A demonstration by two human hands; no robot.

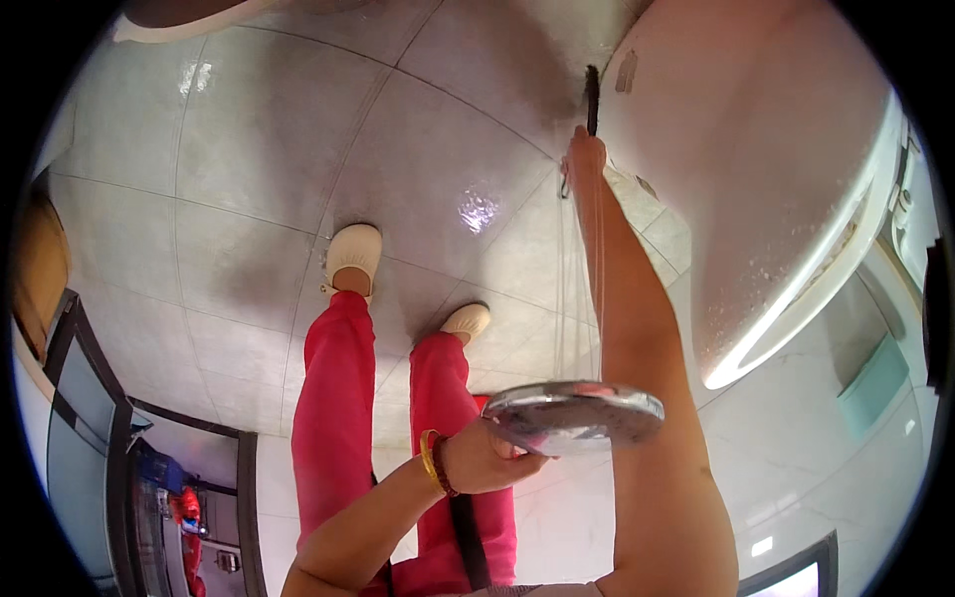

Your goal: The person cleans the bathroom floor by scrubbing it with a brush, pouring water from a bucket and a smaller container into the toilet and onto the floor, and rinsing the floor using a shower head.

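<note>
My left hand (484, 461), with a gold bangle and dark red beads at the wrist, is closed round a round chrome shower head (582, 408). Thin streams of water run from it toward the floor, beside my outstretched right forearm. My right hand (585, 156) reaches far forward and low, gripping a narrow black brush (593, 98). The brush stands close to the foot of a large, rounded white ceramic fixture (766, 169) at the right, probably a toilet; I cannot tell whether its bristles touch the side. The brush's handle is mostly hidden by my fingers.
Wet grey floor tiles (288, 159) reflect light ahead. My feet, in cream shoes (354, 249), stand left of the water. Another white rim (189, 22) shows at the far left. A dark-framed door (90, 418) and shelves with red items (187, 512) lie at the lower left.
</note>
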